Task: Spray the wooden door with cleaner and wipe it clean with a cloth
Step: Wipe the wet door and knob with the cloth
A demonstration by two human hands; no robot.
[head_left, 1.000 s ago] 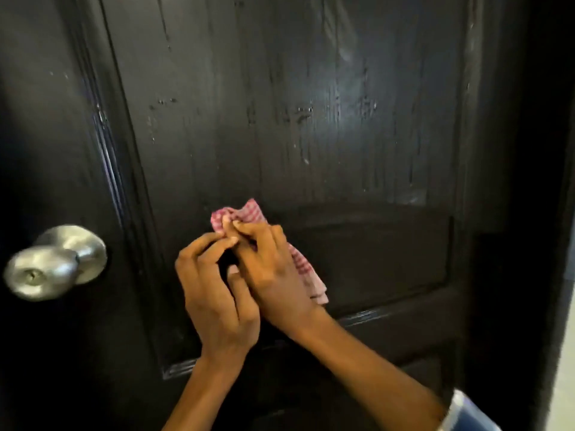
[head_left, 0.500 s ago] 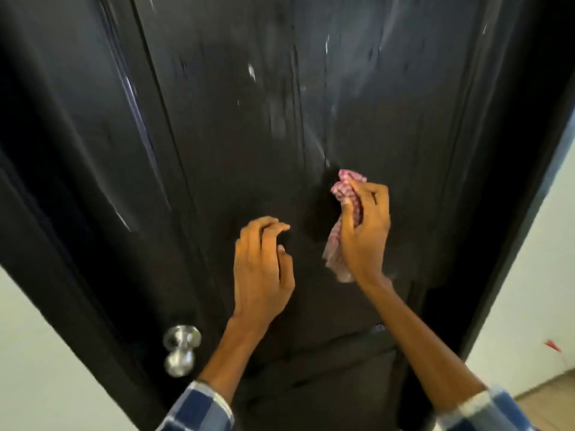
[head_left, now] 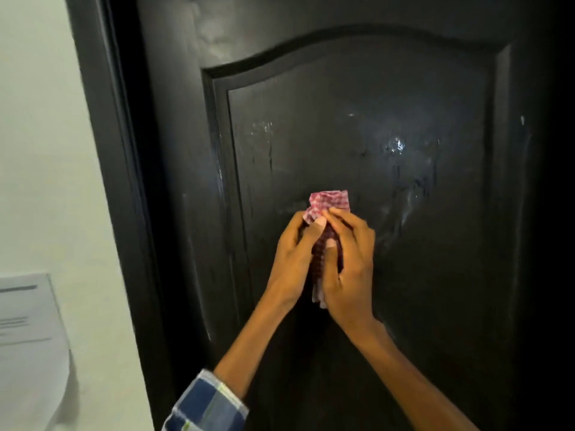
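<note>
Both hands are raised against the dark wooden door (head_left: 389, 98), meeting at the middle of its arched recessed panel. Between them is a red-and-white checked cloth (head_left: 330, 203), bunched into a narrow roll that stands roughly upright against the panel face. The left hand (head_left: 292, 259) curls its fingers round the left side of the cloth, the thumb laid across the upper part; its grip is closed on the fabric. The right hand (head_left: 350, 269) wraps the right side, fingertips pinching the cloth near the top, thumb pressed into the middle of the roll. The top of the cloth stands clear above both hands, and a pale lower end shows below the palms.

Wet streaks and drips (head_left: 396, 147) glisten on the panel above and to the right of the hands; a fainter patch (head_left: 263, 127) lies at upper left. A blue plaid sleeve (head_left: 207, 405) covers the left forearm near the bottom edge. A printed paper sheet (head_left: 25, 309) hangs on the pale wall (head_left: 46, 150) left of the door frame (head_left: 118, 181).
</note>
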